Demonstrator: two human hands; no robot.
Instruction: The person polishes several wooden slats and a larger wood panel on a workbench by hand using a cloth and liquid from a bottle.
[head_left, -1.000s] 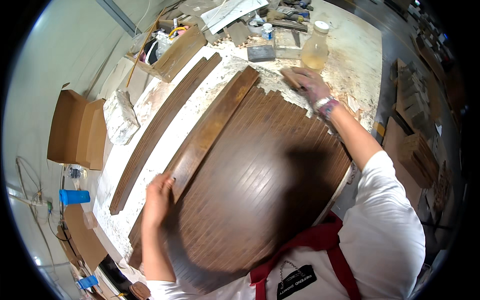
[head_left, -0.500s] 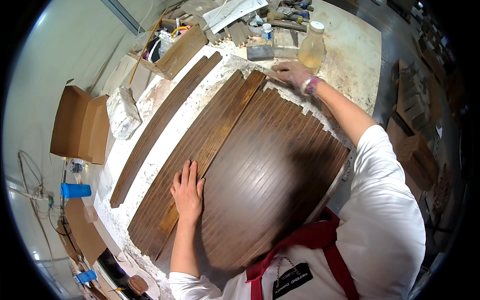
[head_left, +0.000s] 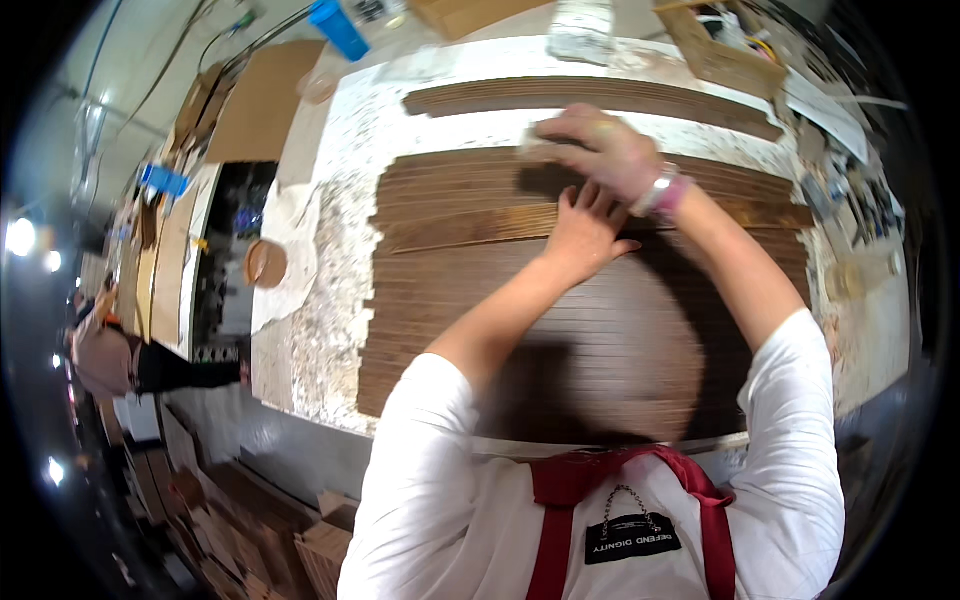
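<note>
Dark brown wooden slats lie side by side as a broad panel (head_left: 460, 310) with stepped ends. A lighter brown wooden strip (head_left: 460, 231) runs along the panel. My left hand (head_left: 588, 238) lies on that strip, fingers spread and pressing down. Just above and beyond it hovers my right hand (head_left: 610, 155), smeared by motion. Its fingers are curled together, and something pale and thin seems to show at their tips, too blurred to name. Past the panel, a separate bundle of narrow dark slats (head_left: 590, 96) lies on the white-stained table (head_left: 335, 220).
A wooden box (head_left: 725, 60) of odds and ends stands at the far right, near a jar of yellowish liquid (head_left: 865, 275). A white wrapped block (head_left: 582, 30) and a blue cup (head_left: 338, 28) sit at the far side. Another person (head_left: 105, 355) stands off left.
The view has turned, so the panel now lies crosswise. My right hand has come from the panel's end to above my left hand, which stays on the strip.
</note>
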